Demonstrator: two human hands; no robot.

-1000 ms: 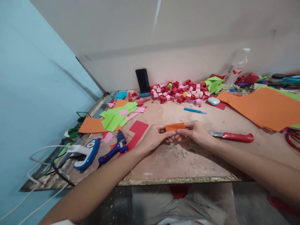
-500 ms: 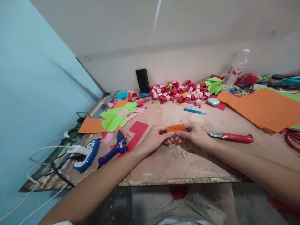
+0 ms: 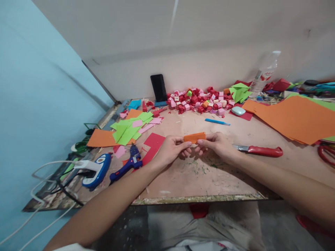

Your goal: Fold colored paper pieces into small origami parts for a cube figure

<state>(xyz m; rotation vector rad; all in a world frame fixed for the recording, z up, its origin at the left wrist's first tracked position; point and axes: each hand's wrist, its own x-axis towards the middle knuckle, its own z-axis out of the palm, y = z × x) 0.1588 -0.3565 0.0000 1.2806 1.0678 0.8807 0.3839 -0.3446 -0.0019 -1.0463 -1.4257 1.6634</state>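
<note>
A small folded strip of orange paper (image 3: 194, 137) is held just above the table, in front of me. My left hand (image 3: 173, 148) pinches its left end between thumb and fingers. At the other end my right hand (image 3: 217, 145) grips it the same way, thumb on the near face. To the right of my right hand lies a knife (image 3: 264, 150) with a red handle. A red paper piece (image 3: 154, 142) is partly covered by my left hand and forearm.
A blue glue gun (image 3: 128, 164) and a blue-white power strip (image 3: 97, 171) with cables lie left. Behind are a blue pen (image 3: 217, 122), a heap of small paper cubes (image 3: 200, 101), a phone (image 3: 158, 88) and a bottle (image 3: 265, 75). Orange sheets (image 3: 293, 118) lie right.
The orange paper has risen slightly and tilted, its right end higher. My thumbs have moved apart along it, toward its ends.
</note>
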